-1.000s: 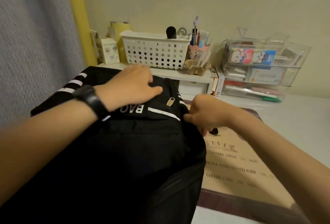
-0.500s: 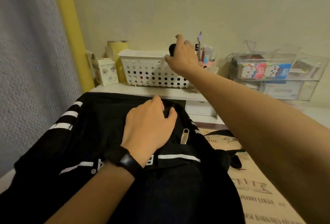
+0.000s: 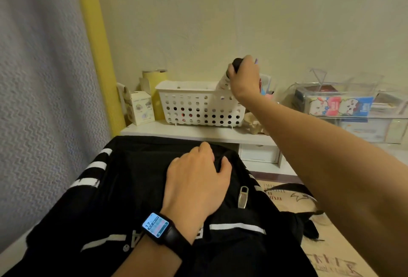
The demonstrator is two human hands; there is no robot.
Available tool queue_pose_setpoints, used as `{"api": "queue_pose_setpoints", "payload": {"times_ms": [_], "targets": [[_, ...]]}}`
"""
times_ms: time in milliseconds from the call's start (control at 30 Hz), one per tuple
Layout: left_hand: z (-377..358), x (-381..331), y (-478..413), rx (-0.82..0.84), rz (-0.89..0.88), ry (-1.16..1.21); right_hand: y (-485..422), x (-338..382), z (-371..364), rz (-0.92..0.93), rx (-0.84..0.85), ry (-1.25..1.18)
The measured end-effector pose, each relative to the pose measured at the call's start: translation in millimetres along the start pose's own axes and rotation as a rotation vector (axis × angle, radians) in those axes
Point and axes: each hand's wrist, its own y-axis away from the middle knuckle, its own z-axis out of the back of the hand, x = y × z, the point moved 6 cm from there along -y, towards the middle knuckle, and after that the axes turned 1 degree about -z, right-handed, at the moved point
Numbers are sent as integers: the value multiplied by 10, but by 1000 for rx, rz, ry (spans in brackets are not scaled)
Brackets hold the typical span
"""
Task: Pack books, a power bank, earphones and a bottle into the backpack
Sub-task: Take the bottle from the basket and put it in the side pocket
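Over the white basket [image 3: 199,103] | right hand [image 3: 244,78] clamped on bottle [image 3: 225,79] cap, body tilted, half-raised | left hand [image 3: 196,179] flat on backpack [image 3: 123,188] | bottle looks light, rigid, slick: grasp lower.

basket [image 3: 198,106] behind backpack [image 3: 136,188]

I count two hands: my left [image 3: 196,179] and my right [image 3: 244,76]. One backpack [image 3: 136,190], with one metal zipper pull [image 3: 242,197]. One bottle [image 3: 227,78], one white basket [image 3: 198,104], one watch [image 3: 157,228], one small carton [image 3: 141,107], one yellow roll [image 3: 155,80]. White stripes at the backpack's left edge: three [image 3: 96,166].
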Motion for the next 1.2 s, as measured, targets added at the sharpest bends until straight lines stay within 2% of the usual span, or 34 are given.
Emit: {"api": "queue_pose_setpoints", "payload": {"times_ms": [100,167,267,467,600,733,800,867,933,1000,1200], "targets": [[10,5,-19,4,10,-7,201,-83,439,-176,-235,-432],[21,1,-16,5,15,-14,455,-193,657,-355,-250,-724],[39,-26,8,-3,14,-29,1034,-402,918,-604,-82,-1005],[107,-68,76,-94,-52,8,2214,-888,1312,-853,278,-1215],[127,-278,119,-115,-288,50,2468,-1146,1496,-935,397,-1216],[75,-674,384,100,-639,60,2572,-1217,1498,-1010,641,-1180],[-5,-876,604,211,-765,23,2637,-1167,1480,-920,865,-1079],[-106,-958,770,228,-858,-55,2686,-1043,1452,-754,1067,-974],[-172,-986,836,175,-903,-125,2724,-985,1440,-661,1131,-955],[-180,-977,860,146,-906,-142,2770,-958,1391,-645,1130,-983],[-146,-923,947,178,-927,-117,2785,-954,1439,-601,1256,-863]]}}
